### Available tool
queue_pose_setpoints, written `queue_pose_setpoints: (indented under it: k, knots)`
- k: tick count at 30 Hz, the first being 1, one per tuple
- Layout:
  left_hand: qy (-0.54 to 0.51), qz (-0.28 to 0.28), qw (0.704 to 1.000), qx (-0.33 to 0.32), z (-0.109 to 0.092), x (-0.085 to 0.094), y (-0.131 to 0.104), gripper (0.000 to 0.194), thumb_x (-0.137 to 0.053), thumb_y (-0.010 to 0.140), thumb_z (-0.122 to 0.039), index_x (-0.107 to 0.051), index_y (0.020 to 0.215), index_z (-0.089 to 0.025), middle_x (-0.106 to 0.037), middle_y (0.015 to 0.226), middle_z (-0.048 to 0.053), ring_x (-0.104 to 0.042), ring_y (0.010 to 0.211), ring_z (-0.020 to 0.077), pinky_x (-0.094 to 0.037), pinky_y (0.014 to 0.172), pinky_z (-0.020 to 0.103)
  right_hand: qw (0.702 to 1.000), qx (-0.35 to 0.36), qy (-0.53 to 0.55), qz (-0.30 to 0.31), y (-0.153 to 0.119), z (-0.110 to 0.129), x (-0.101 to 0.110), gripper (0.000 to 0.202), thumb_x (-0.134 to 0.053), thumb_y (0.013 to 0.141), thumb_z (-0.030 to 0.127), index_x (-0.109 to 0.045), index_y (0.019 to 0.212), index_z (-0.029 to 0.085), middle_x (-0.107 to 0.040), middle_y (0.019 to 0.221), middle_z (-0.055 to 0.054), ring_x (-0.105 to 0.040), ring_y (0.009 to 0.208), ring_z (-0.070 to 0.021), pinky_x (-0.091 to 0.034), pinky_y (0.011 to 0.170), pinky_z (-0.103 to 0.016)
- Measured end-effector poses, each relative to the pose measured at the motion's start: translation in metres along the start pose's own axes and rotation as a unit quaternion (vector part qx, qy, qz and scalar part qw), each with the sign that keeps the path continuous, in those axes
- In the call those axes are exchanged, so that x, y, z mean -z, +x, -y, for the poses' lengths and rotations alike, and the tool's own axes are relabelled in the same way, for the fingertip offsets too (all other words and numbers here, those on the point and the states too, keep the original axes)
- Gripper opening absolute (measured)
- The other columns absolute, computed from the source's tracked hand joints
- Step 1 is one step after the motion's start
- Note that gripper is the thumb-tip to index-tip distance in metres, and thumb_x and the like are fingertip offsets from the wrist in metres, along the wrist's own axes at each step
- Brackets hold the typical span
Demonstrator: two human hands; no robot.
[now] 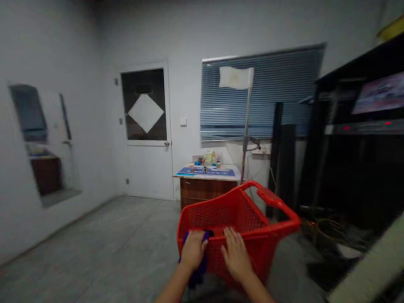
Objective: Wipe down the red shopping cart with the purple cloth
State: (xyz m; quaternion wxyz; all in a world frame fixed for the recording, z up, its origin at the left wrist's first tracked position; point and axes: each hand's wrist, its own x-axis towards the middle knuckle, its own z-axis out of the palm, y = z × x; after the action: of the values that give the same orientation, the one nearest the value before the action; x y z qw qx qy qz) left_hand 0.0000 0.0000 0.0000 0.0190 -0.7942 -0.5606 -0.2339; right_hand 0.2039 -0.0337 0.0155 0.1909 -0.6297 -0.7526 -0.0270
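A red plastic shopping cart (221, 211) with lattice sides stands right in front of me, its handle pointing to the right. My left hand (193, 250) is closed on a dark purple cloth (199, 267) at the cart's near rim. Part of the cloth hangs down outside the basket. To the right of it, my right hand (235, 252) lies on the same rim, fingers stretched out over the edge and thumb apart. Something small and dark (210, 232) shows just inside the rim between the hands; its kind is unclear.
Beyond the cart stands a brown cabinet (202, 189) with bottles and small items on top. A pole with a white flag (234, 78) rises beside it. A white door (148, 168) is at the back left, a dark rack with a screen (380, 94) at right. Cables lie on the floor.
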Motion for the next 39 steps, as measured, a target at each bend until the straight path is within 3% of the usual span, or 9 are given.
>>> queue_pose_setpoints:
  k: [5,10,14,18,22,27,31,35,39]
  knots:
    - [0.013,0.004,0.999,0.052,-0.021,-0.002,0.007,0.042,-0.037,0.096,-0.025,-0.053,0.133,-0.017,-0.055,0.139,0.01,-0.041,0.136,0.0271,-0.025,0.116,0.05,1.0,0.001,0.006,-0.006,0.005,0.001,-0.001,0.062,-0.033,0.094,0.042,-0.036,0.146,0.01,-0.029,0.154,-0.005,-0.022,0.144,-0.023,-0.011,0.12,-0.041]
    - [-0.02,0.03,0.999,0.04,-0.047,0.006,0.016,0.042,-0.037,0.095,-0.023,-0.054,0.132,-0.016,-0.056,0.138,0.009,-0.044,0.134,0.0256,-0.025,0.116,0.045,1.0,-0.004,-0.002,-0.001,0.006,0.0,-0.002,0.062,-0.03,0.094,0.042,-0.033,0.147,0.011,-0.026,0.155,-0.004,-0.019,0.145,-0.0224,-0.011,0.12,-0.04]
    - [-0.038,0.034,0.998,0.034,-0.036,0.015,0.011,0.04,-0.038,0.094,-0.025,-0.058,0.129,-0.017,-0.061,0.132,0.008,-0.052,0.125,0.0225,-0.028,0.114,0.039,1.0,0.007,-0.008,0.002,0.004,-0.002,0.001,0.061,-0.03,0.094,0.042,-0.032,0.148,0.012,-0.025,0.155,-0.004,-0.018,0.145,-0.0212,-0.009,0.12,-0.038]
    - [-0.024,0.021,0.998,0.054,-0.018,0.016,0.005,0.042,-0.04,0.094,-0.026,-0.054,0.133,-0.017,-0.06,0.133,0.009,-0.051,0.126,0.0233,-0.028,0.114,0.04,1.0,0.01,-0.015,0.002,0.003,-0.003,-0.001,0.062,-0.03,0.094,0.042,-0.03,0.149,0.012,-0.023,0.156,-0.003,-0.016,0.145,-0.0209,-0.009,0.12,-0.039]
    - [-0.017,0.028,0.997,0.068,-0.029,0.012,0.01,0.041,-0.039,0.094,-0.024,-0.056,0.13,-0.016,-0.062,0.13,0.011,-0.051,0.126,0.0251,-0.029,0.113,0.043,1.0,0.004,-0.024,0.001,0.005,-0.003,-0.004,0.063,-0.03,0.094,0.043,-0.032,0.148,0.011,-0.024,0.156,-0.004,-0.017,0.145,-0.0217,-0.009,0.12,-0.039]
    - [-0.034,0.029,0.998,0.032,-0.049,0.005,0.017,0.042,-0.04,0.094,-0.023,-0.054,0.132,-0.015,-0.057,0.136,0.01,-0.045,0.132,0.0258,-0.026,0.115,0.045,1.0,0.004,-0.021,-0.005,0.006,-0.004,-0.006,0.062,-0.03,0.094,0.042,-0.033,0.147,0.011,-0.025,0.155,-0.004,-0.018,0.145,-0.0216,-0.01,0.12,-0.04]
    - [-0.046,0.017,0.999,0.004,-0.031,0.002,0.009,0.041,-0.042,0.094,-0.024,-0.053,0.133,-0.018,-0.056,0.138,0.008,-0.046,0.132,0.0242,-0.028,0.115,0.043,1.0,0.017,-0.02,-0.012,0.004,-0.007,-0.008,0.061,-0.03,0.095,0.041,-0.031,0.148,0.011,-0.025,0.156,-0.004,-0.018,0.145,-0.0205,-0.01,0.12,-0.039]
    - [-0.035,-0.003,0.999,0.017,-0.006,0.002,0.002,0.042,-0.043,0.093,-0.022,-0.052,0.134,-0.018,-0.056,0.138,0.008,-0.045,0.132,0.0234,-0.025,0.116,0.044,0.999,0.015,-0.021,-0.021,0.004,-0.007,-0.01,0.062,-0.031,0.094,0.041,-0.031,0.148,0.011,-0.027,0.155,-0.005,-0.019,0.145,-0.0203,-0.008,0.12,-0.039]
    - [-0.028,0.01,0.998,0.052,-0.017,0.006,0.005,0.041,-0.041,0.094,-0.023,-0.053,0.132,-0.016,-0.057,0.136,0.01,-0.046,0.131,0.025,-0.026,0.115,0.045,0.999,0.003,-0.023,-0.024,0.006,-0.005,-0.013,0.062,-0.032,0.094,0.042,-0.032,0.148,0.01,-0.027,0.155,-0.006,-0.019,0.145,-0.0218,-0.008,0.12,-0.04]
